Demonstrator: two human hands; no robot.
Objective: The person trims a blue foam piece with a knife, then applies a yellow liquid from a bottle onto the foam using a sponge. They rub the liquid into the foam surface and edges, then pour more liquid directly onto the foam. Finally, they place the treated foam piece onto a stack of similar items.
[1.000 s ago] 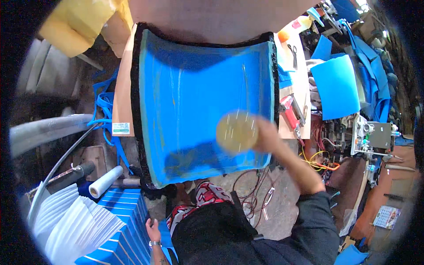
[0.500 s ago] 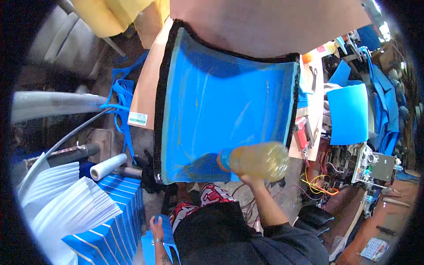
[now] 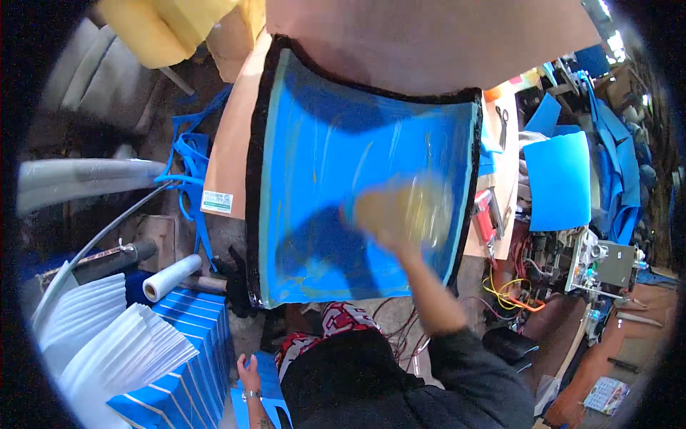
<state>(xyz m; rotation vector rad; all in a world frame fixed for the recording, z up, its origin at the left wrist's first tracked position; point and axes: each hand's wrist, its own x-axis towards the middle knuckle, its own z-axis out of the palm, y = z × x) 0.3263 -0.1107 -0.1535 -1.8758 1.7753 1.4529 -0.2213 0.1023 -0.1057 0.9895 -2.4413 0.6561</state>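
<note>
My right hand (image 3: 397,243) is wrapped round a clear plastic bottle (image 3: 414,211) of yellowish liquid, blurred by motion. It lies nearly level, its blue-ringed neck to the left, above a curved blue sheet (image 3: 343,157). Wet-looking streaks run over the sheet, which has a black border (image 3: 259,164) with a thin pale green line inside it. Whether the bottle touches the sheet I cannot tell. Low at my left side hangs my left hand (image 3: 248,373), its fingers loosely apart and holding nothing, beside a piece of blue sheet material (image 3: 266,372).
A red-handled tool (image 3: 485,218) and black scissors (image 3: 502,125) lie on the tan board to the right. Blue sheets (image 3: 559,182) and machinery (image 3: 614,264) stand farther right. At left are a white roll (image 3: 171,277), pleated white sheets (image 3: 132,350) and blue strips (image 3: 191,154).
My right hand has moved the bottle up and forward, farther over the blue sheet. My left hand stays low at my side.
</note>
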